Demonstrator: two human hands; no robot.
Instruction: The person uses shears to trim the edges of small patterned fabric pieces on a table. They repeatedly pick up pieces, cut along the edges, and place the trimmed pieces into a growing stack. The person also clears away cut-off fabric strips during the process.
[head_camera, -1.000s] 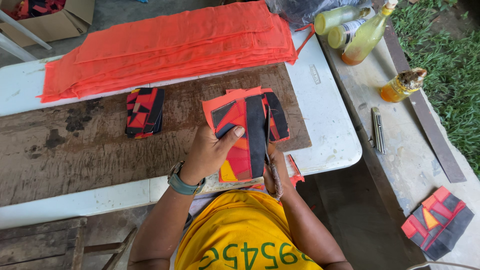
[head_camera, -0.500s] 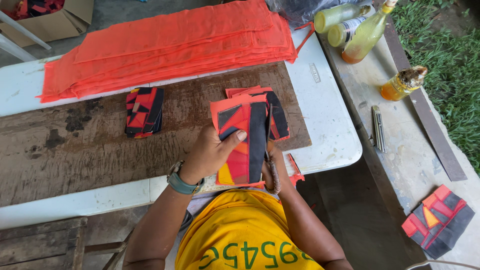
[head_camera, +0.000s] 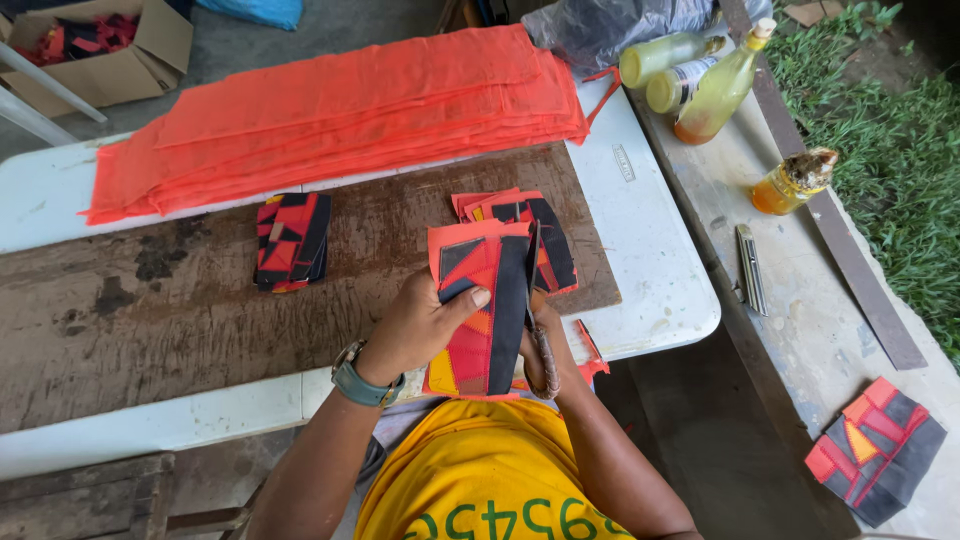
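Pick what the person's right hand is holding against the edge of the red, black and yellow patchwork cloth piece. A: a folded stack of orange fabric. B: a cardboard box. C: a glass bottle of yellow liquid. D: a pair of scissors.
D: the right hand grips a pair of scissors, blades along the edge of the red, black and yellow patchwork cloth piece that the left hand steadies.

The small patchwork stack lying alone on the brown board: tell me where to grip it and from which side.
Take the patchwork stack by its near short edge, coming from the person's side on the left. It lies flat on the brown board with bare wood around it; the orange cloth pile crowds its far edge. Pinch thumb on top, fingers slid under.
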